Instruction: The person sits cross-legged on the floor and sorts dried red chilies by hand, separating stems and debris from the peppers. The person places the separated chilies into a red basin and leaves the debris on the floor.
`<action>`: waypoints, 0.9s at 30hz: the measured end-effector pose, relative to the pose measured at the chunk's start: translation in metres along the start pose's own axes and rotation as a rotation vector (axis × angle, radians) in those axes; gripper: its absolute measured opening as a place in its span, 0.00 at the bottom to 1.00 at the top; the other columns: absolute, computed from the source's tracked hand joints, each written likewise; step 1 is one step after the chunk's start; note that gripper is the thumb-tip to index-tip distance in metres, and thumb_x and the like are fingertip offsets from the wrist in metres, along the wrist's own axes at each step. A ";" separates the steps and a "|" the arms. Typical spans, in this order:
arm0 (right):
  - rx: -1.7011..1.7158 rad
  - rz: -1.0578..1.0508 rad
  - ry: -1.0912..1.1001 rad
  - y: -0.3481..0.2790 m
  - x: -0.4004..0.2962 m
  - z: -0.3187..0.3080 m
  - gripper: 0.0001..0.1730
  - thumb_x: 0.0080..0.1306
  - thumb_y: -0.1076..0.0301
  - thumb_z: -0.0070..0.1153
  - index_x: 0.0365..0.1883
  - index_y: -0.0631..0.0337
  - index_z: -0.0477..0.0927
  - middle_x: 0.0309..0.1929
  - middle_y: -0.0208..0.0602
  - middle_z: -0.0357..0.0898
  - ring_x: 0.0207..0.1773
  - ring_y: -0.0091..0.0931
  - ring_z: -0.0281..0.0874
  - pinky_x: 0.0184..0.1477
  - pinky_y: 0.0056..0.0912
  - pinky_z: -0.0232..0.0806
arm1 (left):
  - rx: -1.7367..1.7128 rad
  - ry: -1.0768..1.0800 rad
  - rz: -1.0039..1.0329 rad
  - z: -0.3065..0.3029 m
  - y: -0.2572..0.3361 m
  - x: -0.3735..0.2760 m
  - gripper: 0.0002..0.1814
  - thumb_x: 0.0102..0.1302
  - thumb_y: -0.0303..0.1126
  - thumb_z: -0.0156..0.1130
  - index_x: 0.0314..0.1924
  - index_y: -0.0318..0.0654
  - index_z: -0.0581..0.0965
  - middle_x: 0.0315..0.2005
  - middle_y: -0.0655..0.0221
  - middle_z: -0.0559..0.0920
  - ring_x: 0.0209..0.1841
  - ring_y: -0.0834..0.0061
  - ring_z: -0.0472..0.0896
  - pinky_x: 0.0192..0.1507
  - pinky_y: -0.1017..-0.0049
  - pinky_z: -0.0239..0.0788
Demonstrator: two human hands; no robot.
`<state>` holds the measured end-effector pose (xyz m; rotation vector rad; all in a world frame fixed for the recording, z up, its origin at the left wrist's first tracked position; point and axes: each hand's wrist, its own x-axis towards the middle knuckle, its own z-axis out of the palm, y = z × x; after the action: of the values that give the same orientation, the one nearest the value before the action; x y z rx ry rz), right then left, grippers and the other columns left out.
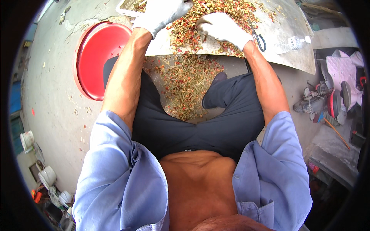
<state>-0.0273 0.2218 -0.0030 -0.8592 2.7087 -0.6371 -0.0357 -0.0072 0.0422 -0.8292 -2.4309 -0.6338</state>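
Observation:
Both my hands wear white knit gloves and are over a pale board-like tabletop [289, 62]. A heap of plant trimmings [185, 34], green-brown stalks with red and yellowish bits that look like chili pepper, is spread on it. My left hand [162, 16] is at the heap's left side, beside a white plastic basket [123, 10]; its fingertips run past the top edge of the picture. My right hand [221, 29] rests with curled fingers at the near part of the heap. Whether either hand grips anything is hidden. Scissors [261, 43] with dark handles lie right of my right hand.
A red plastic basin [98, 57] with a few red bits stands on the concrete floor at left. More trimmings [188, 86] cover the floor between my legs. A clear plastic bottle [297, 42] lies on the tabletop's right. A wheeled vehicle [315, 101] is at far right.

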 end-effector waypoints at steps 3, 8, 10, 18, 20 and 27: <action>0.219 -0.104 -0.277 -0.043 -0.004 0.021 0.18 0.74 0.63 0.51 0.53 0.61 0.86 0.34 0.37 0.87 0.34 0.23 0.84 0.43 0.33 0.77 | 0.061 -0.028 0.004 -0.002 0.000 0.001 0.11 0.56 0.35 0.65 0.23 0.35 0.80 0.19 0.50 0.78 0.27 0.46 0.78 0.37 0.49 0.69; 0.267 -0.112 -0.414 -0.033 0.011 0.063 0.20 0.70 0.59 0.56 0.54 0.61 0.86 0.42 0.44 0.88 0.41 0.35 0.87 0.47 0.41 0.77 | 0.048 0.029 0.053 0.002 -0.002 0.001 0.10 0.57 0.34 0.65 0.24 0.34 0.80 0.19 0.50 0.78 0.27 0.46 0.78 0.36 0.50 0.69; 0.249 -0.066 -0.288 -0.046 0.006 0.047 0.18 0.70 0.64 0.55 0.54 0.62 0.86 0.40 0.40 0.88 0.32 0.27 0.85 0.38 0.36 0.76 | 0.037 0.025 0.026 0.000 -0.004 -0.002 0.10 0.57 0.34 0.64 0.24 0.34 0.80 0.20 0.50 0.78 0.27 0.47 0.78 0.36 0.51 0.70; -0.166 -0.092 0.284 0.023 0.032 0.018 0.19 0.73 0.60 0.56 0.58 0.56 0.84 0.50 0.45 0.87 0.53 0.41 0.85 0.56 0.42 0.76 | 0.002 -0.065 -0.067 -0.005 -0.003 -0.001 0.10 0.61 0.33 0.62 0.26 0.33 0.80 0.21 0.50 0.79 0.28 0.47 0.81 0.36 0.52 0.73; -0.061 0.030 0.315 0.023 0.029 0.009 0.19 0.73 0.60 0.57 0.59 0.56 0.83 0.51 0.44 0.87 0.52 0.39 0.86 0.57 0.41 0.76 | -0.049 -0.110 -0.117 -0.006 -0.004 -0.003 0.10 0.62 0.33 0.61 0.28 0.34 0.80 0.22 0.50 0.79 0.29 0.47 0.81 0.37 0.53 0.74; -0.224 0.036 0.446 0.025 0.025 -0.012 0.18 0.67 0.60 0.58 0.49 0.61 0.85 0.48 0.52 0.85 0.53 0.48 0.82 0.58 0.48 0.73 | -0.063 -0.152 -0.206 -0.012 -0.007 -0.006 0.09 0.64 0.34 0.61 0.33 0.35 0.80 0.29 0.50 0.81 0.35 0.48 0.82 0.40 0.53 0.74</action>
<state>-0.0640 0.2289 -0.0059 -0.7915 3.2395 -0.5830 -0.0322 -0.0214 0.0463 -0.6786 -2.6702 -0.7512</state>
